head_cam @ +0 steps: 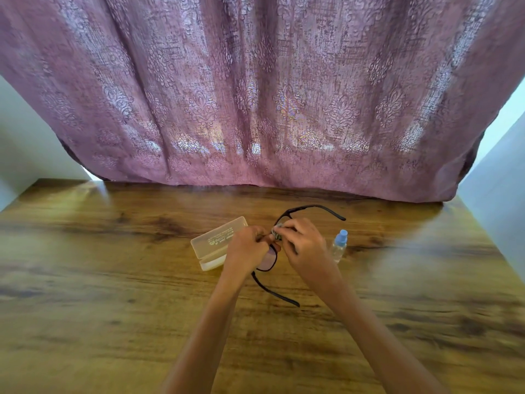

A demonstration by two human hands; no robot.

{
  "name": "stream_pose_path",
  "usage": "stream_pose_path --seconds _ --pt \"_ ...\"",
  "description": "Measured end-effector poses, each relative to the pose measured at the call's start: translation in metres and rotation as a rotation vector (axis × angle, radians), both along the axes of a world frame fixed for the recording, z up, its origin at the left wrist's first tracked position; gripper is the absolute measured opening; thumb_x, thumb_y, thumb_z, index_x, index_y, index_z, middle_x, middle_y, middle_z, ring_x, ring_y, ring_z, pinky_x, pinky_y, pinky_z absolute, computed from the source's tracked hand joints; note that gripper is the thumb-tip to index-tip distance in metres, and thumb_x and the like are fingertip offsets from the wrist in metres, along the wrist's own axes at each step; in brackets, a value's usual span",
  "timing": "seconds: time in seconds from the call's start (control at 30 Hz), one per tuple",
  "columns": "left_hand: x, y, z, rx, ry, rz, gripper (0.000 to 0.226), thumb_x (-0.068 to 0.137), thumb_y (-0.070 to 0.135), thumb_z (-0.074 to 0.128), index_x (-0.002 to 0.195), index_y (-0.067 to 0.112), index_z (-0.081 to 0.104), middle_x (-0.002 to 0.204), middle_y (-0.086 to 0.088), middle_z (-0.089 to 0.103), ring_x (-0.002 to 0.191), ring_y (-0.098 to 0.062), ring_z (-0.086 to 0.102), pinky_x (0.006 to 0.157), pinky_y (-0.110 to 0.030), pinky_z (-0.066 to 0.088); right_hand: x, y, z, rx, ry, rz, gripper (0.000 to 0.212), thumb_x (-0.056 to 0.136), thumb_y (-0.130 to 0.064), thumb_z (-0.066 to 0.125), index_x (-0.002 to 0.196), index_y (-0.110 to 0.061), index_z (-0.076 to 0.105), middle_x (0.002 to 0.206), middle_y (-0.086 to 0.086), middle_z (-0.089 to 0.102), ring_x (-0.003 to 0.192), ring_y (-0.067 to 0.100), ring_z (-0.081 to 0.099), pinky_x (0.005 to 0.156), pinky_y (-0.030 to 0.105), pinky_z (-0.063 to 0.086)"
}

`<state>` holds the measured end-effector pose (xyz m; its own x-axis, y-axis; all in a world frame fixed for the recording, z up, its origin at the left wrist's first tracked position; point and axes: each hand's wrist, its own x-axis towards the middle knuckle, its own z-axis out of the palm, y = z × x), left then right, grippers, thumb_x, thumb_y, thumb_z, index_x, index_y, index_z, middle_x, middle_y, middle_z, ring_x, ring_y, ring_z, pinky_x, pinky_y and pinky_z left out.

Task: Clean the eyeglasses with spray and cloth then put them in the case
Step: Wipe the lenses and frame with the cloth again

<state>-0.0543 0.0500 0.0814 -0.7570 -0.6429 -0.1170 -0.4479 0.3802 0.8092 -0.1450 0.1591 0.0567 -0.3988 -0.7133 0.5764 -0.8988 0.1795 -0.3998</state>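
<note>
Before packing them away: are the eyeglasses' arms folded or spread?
Spread. The eyeglasses have one arm reaching toward the curtain, the other toward the camera; both hands hold the frame.

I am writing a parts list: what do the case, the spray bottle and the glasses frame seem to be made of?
Case: translucent, milky plastic, probably hard, with print on the lid. Spray bottle: clear plastic, by the look, with a pale blue cap. Glasses frame: black, matte, likely plastic; the thin temples could hold metal, which I cannot tell.
</note>
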Motion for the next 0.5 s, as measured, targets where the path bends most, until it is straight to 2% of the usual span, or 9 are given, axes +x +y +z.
stream_pose_path --seconds 0.07,0.2,0.3,0.4,0.5 --pt "0.001 0.001 0.002 -0.009 -0.001 -0.002 0.021 0.092 0.018 0.056 0.077 0.024 0.07 0.066 0.016 0.065 0.068 0.001 0.056 0.053 -0.01 0.037 0.0 0.0 0.0 0.017 0.01 0.014 0.021 0.079 0.007 0.067 0.098 -0.001 0.071 0.091 0.007 0.064 0.087 0.022 0.059 0.08 0.027 0.048" --pt "0.001 0.001 0.002 0.02 -0.004 0.019 0.027 0.092 0.019 0.056 0.07 0.024 0.07 0.074 0.007 0.071 0.075 -0.009 0.059 0.06 -0.021 0.039 -0.006 -0.002 0.004 -0.005 0.024 -0.087 0.023 0.078 0.01 0.067 0.099 0.0 0.071 0.091 0.009 0.065 0.085 0.025 0.059 0.079 0.022 0.042" --pt "0.003 -0.001 0.001 0.082 0.021 0.049 0.028 0.092 0.018 0.056 0.07 0.022 0.072 0.075 0.008 0.071 0.077 -0.008 0.058 0.061 -0.021 0.039 -0.006 0.002 0.003 -0.007 0.024 -0.12 0.022 0.079 0.007 0.067 0.099 0.0 0.071 0.092 0.009 0.064 0.087 0.024 0.059 0.08 0.021 0.042" --pt "0.003 -0.003 -0.002 0.077 0.043 0.065 0.029 0.091 0.018 0.057 0.068 0.025 0.072 0.078 0.005 0.073 0.08 -0.012 0.061 0.067 -0.026 0.041 0.004 0.006 -0.002 -0.009 -0.004 -0.089 0.022 0.079 0.008 0.066 0.099 0.0 0.071 0.092 0.008 0.063 0.088 0.023 0.059 0.081 0.021 0.043" --pt "0.001 0.0 -0.006 0.035 0.017 0.061 0.029 0.09 0.018 0.058 0.066 0.027 0.072 0.074 0.003 0.072 0.075 -0.012 0.061 0.061 -0.024 0.041 0.011 0.006 -0.005 -0.005 -0.029 -0.038 0.02 0.081 0.005 0.063 0.098 0.0 0.07 0.091 0.009 0.063 0.086 0.024 0.059 0.079 0.022 0.043"
